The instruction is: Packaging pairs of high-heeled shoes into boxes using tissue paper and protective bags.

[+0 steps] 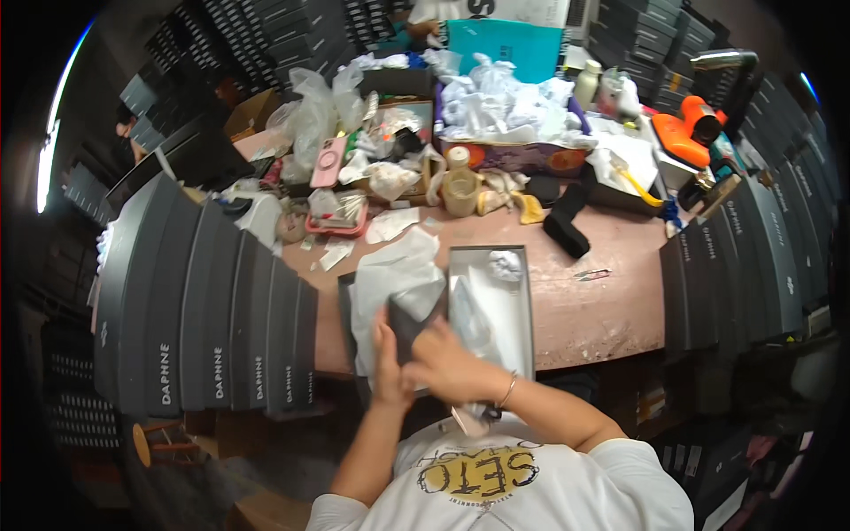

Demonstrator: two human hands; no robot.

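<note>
Pinkish and scuffed, the worktop (611,323) runs between a left row of grey boxes (204,310) and a right row of grey boxes (739,257). At its near edge the left hand (387,363) and the right hand (450,361) are close together at a dark piece (413,320), the left with fingers raised along its side, the right with fingers curled at its near end. Blur hides whether either is clamped on it, and what the piece is. It is over white tissue paper (387,274), just left of an open box (530,310).

Judging by this, the work is partway: the box is open and the paper spread out. A pale wrapped bundle (474,310) already lies inside, with a paper ball (505,264) in the far right corner; the dark piece is not yet in, the paper not folded over, the box not covered.

Farther off, snips (593,275) lie right of the box. Toward the worktop's far edge stand a jar (460,195) and a carton (518,157) heaped with crumpled paper (505,97); an orange tool (683,137) is near the far right corner. Stacked boxes (310,31) fill the background.
</note>
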